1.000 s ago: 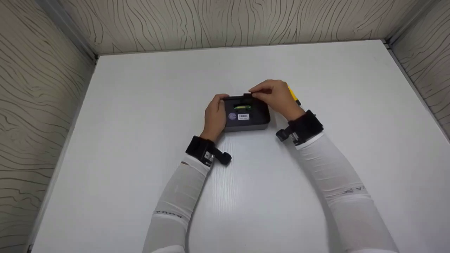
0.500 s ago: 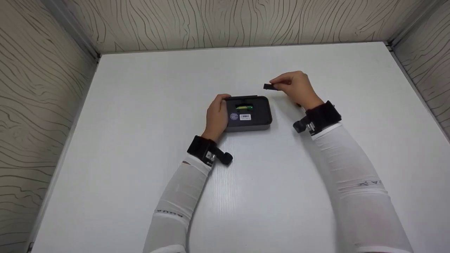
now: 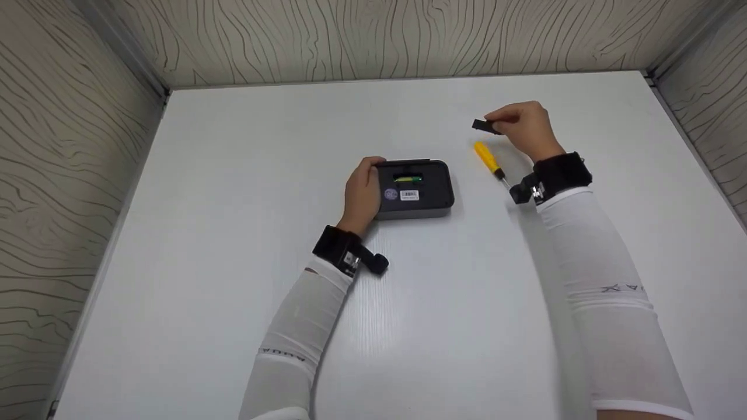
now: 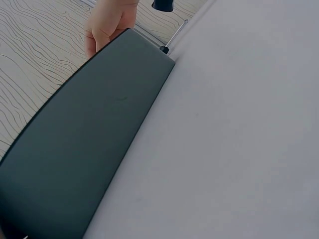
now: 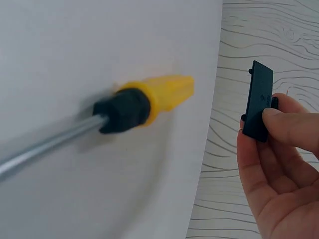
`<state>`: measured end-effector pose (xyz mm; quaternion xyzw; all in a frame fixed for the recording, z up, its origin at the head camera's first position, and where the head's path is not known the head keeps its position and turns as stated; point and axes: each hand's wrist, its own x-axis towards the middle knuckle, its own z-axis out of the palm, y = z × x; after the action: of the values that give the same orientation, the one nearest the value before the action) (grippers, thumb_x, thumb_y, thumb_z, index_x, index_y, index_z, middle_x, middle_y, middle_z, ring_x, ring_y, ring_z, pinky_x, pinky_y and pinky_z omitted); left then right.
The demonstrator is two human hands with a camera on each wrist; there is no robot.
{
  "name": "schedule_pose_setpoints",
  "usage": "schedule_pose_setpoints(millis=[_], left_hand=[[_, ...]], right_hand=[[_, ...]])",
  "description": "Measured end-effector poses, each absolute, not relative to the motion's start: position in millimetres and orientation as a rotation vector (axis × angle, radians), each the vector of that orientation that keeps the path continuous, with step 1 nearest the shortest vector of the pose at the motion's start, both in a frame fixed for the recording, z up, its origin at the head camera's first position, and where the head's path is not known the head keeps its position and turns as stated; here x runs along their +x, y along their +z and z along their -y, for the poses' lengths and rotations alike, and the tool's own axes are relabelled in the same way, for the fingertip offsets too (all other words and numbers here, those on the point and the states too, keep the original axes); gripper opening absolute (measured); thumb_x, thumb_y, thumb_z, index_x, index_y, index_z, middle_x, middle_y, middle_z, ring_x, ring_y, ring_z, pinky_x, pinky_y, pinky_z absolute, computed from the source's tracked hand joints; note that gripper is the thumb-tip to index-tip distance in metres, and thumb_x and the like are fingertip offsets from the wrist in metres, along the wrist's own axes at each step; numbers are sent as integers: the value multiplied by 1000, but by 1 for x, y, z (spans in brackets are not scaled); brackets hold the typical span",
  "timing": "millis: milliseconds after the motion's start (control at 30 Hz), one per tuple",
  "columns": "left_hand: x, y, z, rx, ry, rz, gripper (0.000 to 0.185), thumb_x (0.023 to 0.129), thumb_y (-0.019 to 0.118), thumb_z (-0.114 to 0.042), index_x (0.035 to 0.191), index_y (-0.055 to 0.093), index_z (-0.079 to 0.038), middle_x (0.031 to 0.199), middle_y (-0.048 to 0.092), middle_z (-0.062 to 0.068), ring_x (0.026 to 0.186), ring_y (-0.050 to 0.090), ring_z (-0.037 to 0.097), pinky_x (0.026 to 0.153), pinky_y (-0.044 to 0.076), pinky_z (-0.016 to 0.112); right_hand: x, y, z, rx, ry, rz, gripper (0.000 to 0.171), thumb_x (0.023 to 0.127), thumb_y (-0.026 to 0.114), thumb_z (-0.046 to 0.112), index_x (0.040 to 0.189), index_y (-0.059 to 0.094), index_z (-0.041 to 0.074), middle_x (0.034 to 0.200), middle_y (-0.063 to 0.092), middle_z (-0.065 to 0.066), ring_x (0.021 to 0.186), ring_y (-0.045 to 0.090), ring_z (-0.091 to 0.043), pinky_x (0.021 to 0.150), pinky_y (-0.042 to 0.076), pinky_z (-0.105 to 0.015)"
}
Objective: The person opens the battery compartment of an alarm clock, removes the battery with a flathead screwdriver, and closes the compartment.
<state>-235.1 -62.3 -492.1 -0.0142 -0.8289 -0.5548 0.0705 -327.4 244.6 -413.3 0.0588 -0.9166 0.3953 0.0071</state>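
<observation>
The right hand (image 3: pixel 522 128) is pinching a small black cover (image 3: pixel 481 125) between thumb and fingertips, holding it raised over the far right part of the bench (image 3: pixel 233 233). In the right wrist view the cover (image 5: pixel 258 101) is standing almost on edge against the fingertips (image 5: pixel 284 122), with the palm turned up beneath it and small tabs showing along its rim. Just near of that hand, a yellow-handled screwdriver (image 3: pixel 489 161) is lying flat on the bench, its handle pointing far-left and its metal shaft running toward the right wrist; it is lying apart from the cover.

The left hand (image 3: pixel 363 195) is gripping the left end of a dark grey device (image 3: pixel 415 189), fingers curling over its far-left corner and thumb along the near side. The device is lying face down near the middle of the bench, with an open compartment on its back showing a green and yellow battery (image 3: pixel 404 178), and a round sticker and a white barcode label below it. The device is sitting well to the left of the screwdriver.

Both arms are wearing white sleeves with black wrist straps. Walls with a wavy wood-grain pattern are enclosing the bench on the left, far and right sides.
</observation>
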Motion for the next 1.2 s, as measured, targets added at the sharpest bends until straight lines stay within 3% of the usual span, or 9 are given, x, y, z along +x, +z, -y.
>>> schedule_pose_setpoints(millis=[500,767,1200], left_hand=[[-237,-495,65,-57,-1657,2483,35,110,34,-10,131,61,-5,132,64,11,127,56,22,108,41,35],[-237,-493,63,-45,-1675,2489,34,110,35,-11,132,61,-5,133,64,10,129,55,20,109,40,33],[-236,-494,62,-48,-1708,2472,35,110,34,-11,132,61,-6,132,64,9,127,56,19,108,41,32]], right_hand=[[-343,-418,-265,-10,1109,2933,31,101,56,0,128,70,5,130,65,-18,115,59,-26,101,48,-35],[-350,-422,-271,-22,1054,2941,31,99,56,-4,127,70,2,128,66,-21,116,59,-29,98,47,-33],[-358,-435,-277,-40,1059,3023,33,100,51,-5,128,68,-1,127,63,-25,118,55,-35,102,43,-44]])
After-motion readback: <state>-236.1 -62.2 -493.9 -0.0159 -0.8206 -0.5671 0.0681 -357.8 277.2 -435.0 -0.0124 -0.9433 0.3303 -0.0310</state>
